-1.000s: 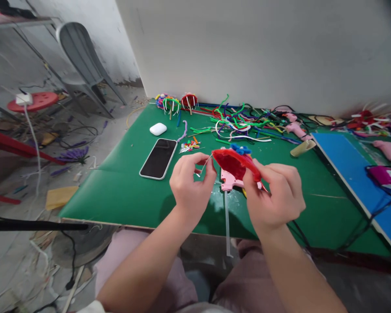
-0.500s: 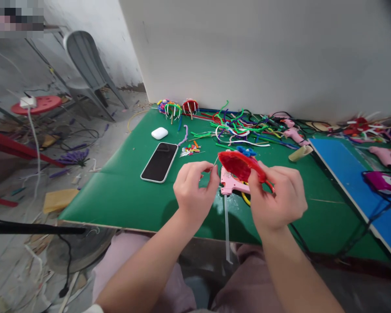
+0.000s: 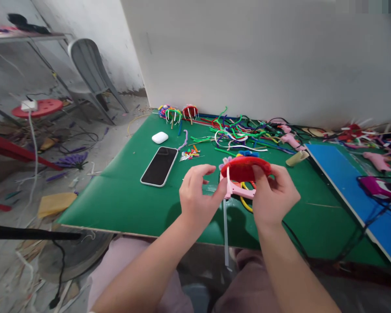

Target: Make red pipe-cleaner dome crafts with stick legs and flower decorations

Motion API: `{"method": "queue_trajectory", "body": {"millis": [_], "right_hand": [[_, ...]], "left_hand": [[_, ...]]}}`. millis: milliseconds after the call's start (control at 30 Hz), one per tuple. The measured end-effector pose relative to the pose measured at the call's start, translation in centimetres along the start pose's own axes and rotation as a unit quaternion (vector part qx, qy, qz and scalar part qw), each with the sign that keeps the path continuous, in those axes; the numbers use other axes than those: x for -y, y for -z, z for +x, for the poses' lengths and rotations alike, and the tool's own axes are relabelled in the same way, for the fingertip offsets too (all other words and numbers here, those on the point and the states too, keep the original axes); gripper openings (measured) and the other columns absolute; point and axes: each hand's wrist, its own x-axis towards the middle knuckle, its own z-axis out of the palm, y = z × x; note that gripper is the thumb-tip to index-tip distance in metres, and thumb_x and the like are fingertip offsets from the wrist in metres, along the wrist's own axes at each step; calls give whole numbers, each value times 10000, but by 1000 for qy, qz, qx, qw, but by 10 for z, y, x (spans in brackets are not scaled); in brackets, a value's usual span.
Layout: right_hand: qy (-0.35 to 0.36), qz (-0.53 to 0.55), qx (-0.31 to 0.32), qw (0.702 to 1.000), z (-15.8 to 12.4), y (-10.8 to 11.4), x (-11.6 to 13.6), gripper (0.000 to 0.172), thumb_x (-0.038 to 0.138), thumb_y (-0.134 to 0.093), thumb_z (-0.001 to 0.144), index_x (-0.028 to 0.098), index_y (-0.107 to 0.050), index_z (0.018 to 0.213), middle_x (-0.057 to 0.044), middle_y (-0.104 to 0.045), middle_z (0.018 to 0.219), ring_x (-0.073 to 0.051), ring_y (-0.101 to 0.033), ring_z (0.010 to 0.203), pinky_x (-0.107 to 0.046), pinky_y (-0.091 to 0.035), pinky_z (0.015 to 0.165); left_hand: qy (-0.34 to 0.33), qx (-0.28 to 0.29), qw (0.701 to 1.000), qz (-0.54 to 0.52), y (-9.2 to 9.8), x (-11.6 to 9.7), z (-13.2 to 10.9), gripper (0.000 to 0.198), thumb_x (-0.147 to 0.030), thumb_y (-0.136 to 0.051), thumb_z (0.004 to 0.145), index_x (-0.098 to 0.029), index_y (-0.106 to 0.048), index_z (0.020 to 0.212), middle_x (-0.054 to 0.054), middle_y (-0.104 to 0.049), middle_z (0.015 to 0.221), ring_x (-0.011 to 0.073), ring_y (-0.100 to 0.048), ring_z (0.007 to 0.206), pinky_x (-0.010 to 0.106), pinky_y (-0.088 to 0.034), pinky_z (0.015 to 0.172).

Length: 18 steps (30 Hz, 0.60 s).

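Note:
My right hand (image 3: pixel 275 195) is closed on the right edge of a red fuzzy dome-shaped craft piece (image 3: pixel 246 167), held level just above the green table (image 3: pixel 124 195). A blue pipe-cleaner tuft (image 3: pixel 247 153) sits on the piece's far side. A thin white stick (image 3: pixel 228 179) hangs at its left edge. My left hand (image 3: pixel 198 195) is beside that edge with its fingers curled and apart, nothing visible in them, the thumb near the stick. Below both hands a pink glue gun (image 3: pixel 237 191) lies on the table, its glue stick (image 3: pixel 226 234) reaching past the front edge.
A phone (image 3: pixel 159 165) and a white earbud case (image 3: pixel 159 137) lie to the left. A tangle of coloured pipe cleaners (image 3: pixel 237 128) fills the back. A blue board (image 3: pixel 352 182) and more pink glue guns (image 3: pixel 376 161) are on the right. On the floor at the left stand a grey chair (image 3: pixel 91 74) and a red stool (image 3: pixel 37 108).
The red piece has been turned from tilted to level and lowered over the glue gun. My left hand has let go of the thin white stick and opened its fingers.

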Motion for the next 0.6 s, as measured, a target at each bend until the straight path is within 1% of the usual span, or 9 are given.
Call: {"method": "queue_trajectory", "body": {"millis": [33, 100, 133, 200, 300, 400, 500, 567, 600], "right_hand": [[-49, 33, 3, 998, -2, -2, -2, 99, 274, -684, 733, 176, -671, 746, 6, -612, 681, -116, -547, 596, -238, -434, 534], [-140, 96, 27, 985, -5, -6, -6, 166, 326, -689, 720, 164, -664, 745, 16, -586, 649, -103, -524, 537, -235, -423, 497], [-178, 125, 46, 975, -7, -8, -7, 188, 343, -688, 718, 159, -658, 747, 24, -568, 623, -93, -500, 495, -229, -410, 468], [-231, 170, 80, 955, -11, -11, -7, 208, 356, -683, 721, 154, -644, 750, 41, -533, 573, -76, -457, 440, -214, -382, 422], [-246, 208, 104, 941, -15, -13, -8, 193, 342, -681, 727, 158, -636, 759, 43, -541, 561, -82, -486, 456, -206, -396, 427], [-244, 231, 120, 934, -17, -14, -9, 179, 323, -689, 713, 166, -634, 781, 37, -580, 589, -87, -507, 452, -210, -409, 419], [-252, 230, 144, 929, -20, -15, -8, 166, 313, -681, 709, 171, -630, 778, 47, -564, 540, -94, -501, 423, -217, -410, 397], [-256, 219, 169, 926, -22, -16, -7, 141, 288, -660, 715, 174, -637, 794, 54, -551, 511, -97, -495, 409, -217, -411, 387], [-256, 209, 185, 926, -23, -17, -6, 127, 263, -645, 718, 177, -642, 811, 48, -572, 536, -95, -496, 410, -216, -413, 387]], "left_hand": [[15, 17, 1000, -18, -1, 0, -1, 330, -219, -646, 734, -185, -522, 1038, 46, -637, 918, 131, -620, 819, 196, -517, 583], [27, 57, 997, -46, -2, -1, -3, 494, -246, -658, 729, -193, -461, 1179, 79, -627, 1054, 153, -614, 928, 214, -544, 640], [25, 71, 996, -51, -2, -1, -3, 542, -254, -659, 731, -198, -437, 1222, 88, -618, 1103, 159, -608, 962, 220, -551, 664], [10, 80, 996, -41, -2, -1, -3, 554, -261, -649, 745, -206, -432, 1251, 93, -607, 1157, 162, -601, 992, 220, -556, 688], [-18, 65, 998, -15, -1, 2, -1, 477, -211, -604, 781, -207, -470, 1238, 84, -619, 1161, 150, -614, 972, 206, -552, 691], [-40, 63, 997, 1, 2, 7, 2, 427, -158, -566, 803, -215, -505, 1222, 63, -657, 1091, 136, -633, 918, 222, -543, 747], [-61, 67, 996, 14, 5, 12, 5, 388, -172, -578, 806, -222, -544, 1190, 47, -674, 1048, 135, -640, 898, 238, -527, 803], [-75, 68, 995, 11, 8, 15, 7, 370, -174, -602, 794, -220, -568, 1160, 43, -680, 1030, 136, -642, 896, 229, -519, 807], [-85, 65, 994, 8, 9, 17, 8, 364, -169, -614, 786, -219, -579, 1144, 41, -684, 1018, 136, -643, 888, 225, -518, 800]]}}
